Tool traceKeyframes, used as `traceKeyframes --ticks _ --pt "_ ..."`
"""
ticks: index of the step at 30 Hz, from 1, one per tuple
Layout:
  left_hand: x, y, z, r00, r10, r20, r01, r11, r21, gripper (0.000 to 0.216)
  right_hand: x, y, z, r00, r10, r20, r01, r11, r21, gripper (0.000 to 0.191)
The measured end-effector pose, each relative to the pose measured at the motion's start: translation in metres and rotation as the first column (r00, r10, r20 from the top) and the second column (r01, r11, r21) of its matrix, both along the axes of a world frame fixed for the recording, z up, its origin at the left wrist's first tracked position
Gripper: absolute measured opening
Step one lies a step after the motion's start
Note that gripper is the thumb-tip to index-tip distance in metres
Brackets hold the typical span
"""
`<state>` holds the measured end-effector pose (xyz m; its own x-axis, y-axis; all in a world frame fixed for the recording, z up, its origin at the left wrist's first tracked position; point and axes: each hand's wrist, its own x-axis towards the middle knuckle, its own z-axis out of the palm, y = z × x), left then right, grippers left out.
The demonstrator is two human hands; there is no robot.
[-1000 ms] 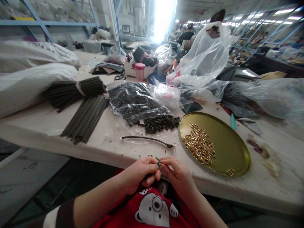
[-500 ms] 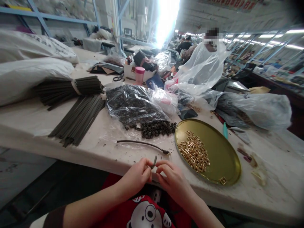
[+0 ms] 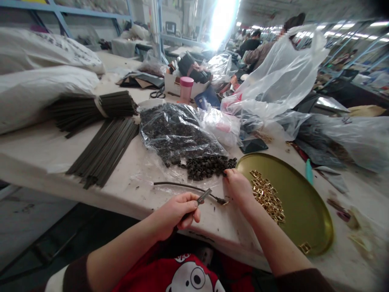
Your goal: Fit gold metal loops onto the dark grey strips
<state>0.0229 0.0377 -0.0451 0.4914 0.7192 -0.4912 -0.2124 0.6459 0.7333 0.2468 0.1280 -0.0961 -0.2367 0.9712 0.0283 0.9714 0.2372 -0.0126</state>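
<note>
Head view shows two bare hands of a person over a pale table (image 3: 45,154). The left hand (image 3: 182,209) is near the front edge, and its thumb and fingers are pressed together on a dark strip (image 3: 204,196), of which one end points out forward and to the right. The right hand (image 3: 240,186) reaches further forward, and its fingertips are at the right end of a pile of small dark loops (image 3: 206,167). These fingertips are close to each other, but whether a loop is between them cannot be told. The pile lies at the mouth of a clear plastic bag (image 3: 179,129), which is full of similar dark pieces. Between the left hand and the pile, a dark cord (image 3: 188,186) lies on the table, with a gold-coloured bit at its right end. Beside the right forearm is a round gold tray (image 3: 306,198), carrying a heap of gold buckles (image 3: 269,196), and one single buckle (image 3: 304,248) is near its front rim. On the left side lie loose dark strips (image 3: 106,152) and, behind them, a tied bundle (image 3: 118,104).
</note>
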Motion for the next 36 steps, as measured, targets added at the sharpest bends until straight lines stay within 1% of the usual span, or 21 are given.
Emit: traceKeyframes --ticks 3,5,9,12,16,20,22,25,26,27,28,29,30,31,32,33,34,36 --pt "-0.002 0.000 -0.002 0.999 0.008 0.052 -0.007 1.000 -0.022 0.016 -0.003 0.009 -0.002 0.997 0.028 0.066 -0.027 1.000 -0.013 0.014" --pt "-0.002 -0.002 -0.002 0.998 0.006 0.056 -0.005 1.000 -0.015 0.016 -0.006 0.012 -0.001 0.994 0.051 0.093 -0.049 0.999 -0.022 0.013" --pt "0.000 -0.008 0.002 0.999 -0.009 -0.032 0.010 0.999 0.049 0.015 -0.009 0.010 -0.001 0.992 0.076 0.102 -0.072 0.996 -0.048 0.014" --pt "0.002 -0.014 0.007 0.996 -0.011 -0.091 0.019 0.996 0.089 0.016 -0.009 0.002 -0.001 0.995 0.075 0.065 -0.071 0.995 -0.071 0.016" --pt "0.002 -0.022 0.009 0.995 -0.024 -0.102 0.034 0.995 0.097 0.017 -0.007 -0.008 0.003 0.997 0.067 -0.040 -0.071 0.989 -0.128 0.018" --pt "0.000 -0.028 0.009 0.996 -0.016 -0.086 0.027 0.991 0.129 0.018 -0.007 -0.015 0.011 0.977 0.013 -0.215 -0.050 0.985 -0.167 0.022" --pt "-0.002 -0.030 0.010 0.996 -0.011 -0.087 0.024 0.988 0.155 0.021 -0.010 -0.022 0.018 0.944 -0.020 -0.331 -0.046 0.981 -0.190 0.021" --pt "-0.004 -0.031 0.013 0.995 -0.015 -0.104 0.033 0.984 0.177 0.027 -0.017 -0.045 0.031 0.868 -0.059 -0.493 -0.084 0.961 -0.263 0.020" --pt "-0.005 -0.032 0.014 0.995 -0.021 -0.100 0.039 0.984 0.174 0.028 -0.020 -0.055 0.035 0.803 -0.107 -0.586 -0.103 0.944 -0.314 0.021" --pt "-0.004 -0.032 0.015 0.995 -0.033 -0.091 0.048 0.984 0.169 0.028 -0.022 -0.065 0.040 0.693 -0.191 -0.695 -0.128 0.916 -0.380 0.021" --pt "-0.004 -0.032 0.016 0.996 -0.042 -0.079 0.055 0.985 0.164 0.029 -0.024 -0.075 0.044 0.522 -0.314 -0.793 -0.165 0.875 -0.455 0.020" --pt "-0.002 -0.033 0.016 0.996 -0.052 -0.069 0.063 0.985 0.159 0.029 -0.027 -0.084 0.048 0.317 -0.447 -0.837 -0.214 0.826 -0.522 0.020" --pt "-0.001 -0.033 0.016 0.996 -0.062 -0.068 0.072 0.985 0.157 0.028 -0.029 -0.091 0.051 0.114 -0.562 -0.819 -0.269 0.776 -0.570 0.022" --pt "0.000 -0.034 0.016 0.994 -0.074 -0.079 0.086 0.984 0.158 0.028 -0.031 -0.097 0.052 -0.042 -0.641 -0.766 -0.318 0.736 -0.598 0.024" --pt "0.002 -0.034 0.014 0.991 -0.088 -0.101 0.103 0.981 0.163 0.027 -0.032 -0.101 0.053 -0.129 -0.682 -0.720 -0.350 0.711 -0.610 0.025" --pt "0.003 -0.034 0.013 0.986 -0.100 -0.133 0.123 0.977 0.176 0.025 -0.034 -0.105 0.052 -0.183 -0.702 -0.688 -0.371 0.698 -0.613 0.026" --pt "0.004 -0.035 0.011 0.979 -0.108 -0.174 0.142 0.970 0.197 0.024 -0.035 -0.107 0.051 -0.219 -0.709 -0.670 -0.386 0.694 -0.607 0.025" --pt "0.004 -0.035 0.007 0.958 -0.106 -0.267 0.177 0.949 0.260 0.021 -0.036 -0.110 0.047 -0.270 -0.699 -0.662 -0.402 0.707 -0.582 0.024"
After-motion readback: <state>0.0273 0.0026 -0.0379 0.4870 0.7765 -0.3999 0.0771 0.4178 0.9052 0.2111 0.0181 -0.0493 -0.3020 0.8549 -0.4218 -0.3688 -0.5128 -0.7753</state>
